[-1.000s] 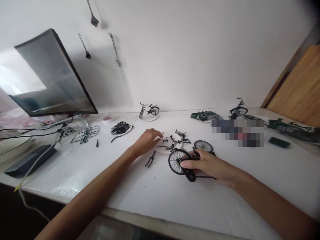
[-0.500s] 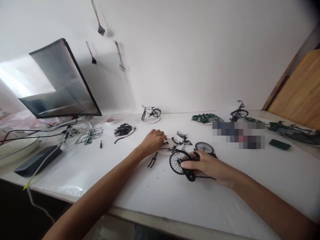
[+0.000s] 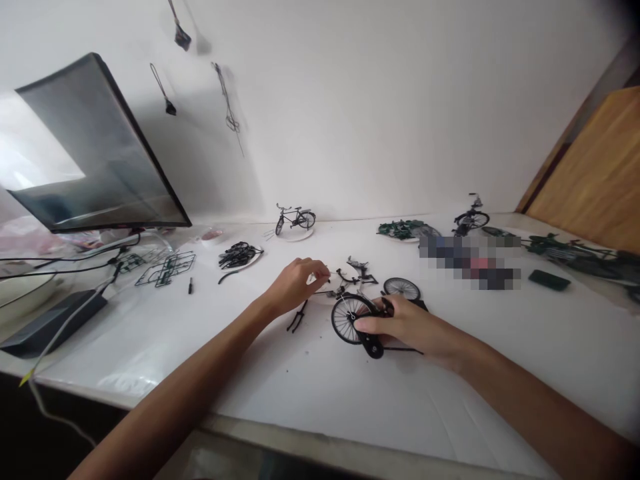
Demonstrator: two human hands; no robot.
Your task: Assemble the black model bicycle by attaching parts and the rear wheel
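Observation:
My right hand (image 3: 410, 327) rests on the white table (image 3: 310, 380) and grips a partly built black model bicycle frame with one spoked wheel (image 3: 347, 319) attached. A second loose wheel (image 3: 402, 288) lies just behind it. My left hand (image 3: 293, 285) is raised slightly over a small white plate (image 3: 325, 298) of black parts, its fingertips pinched on a thin small piece I cannot name. A black fork part (image 3: 299, 317) lies on the table below the left hand.
A finished black model bicycle (image 3: 294, 219) stands at the back by the wall, another (image 3: 470, 217) at the right. Plates of black parts (image 3: 239, 255) and green parts (image 3: 404, 230), green sprues (image 3: 167, 268), a small screwdriver (image 3: 190, 286), a monitor (image 3: 95, 153) and cables sit around.
My left hand has lifted off the plate with its fingertips pinched on a small piece. The right hand keeps its hold on the wheel assembly. The view shifted slightly.

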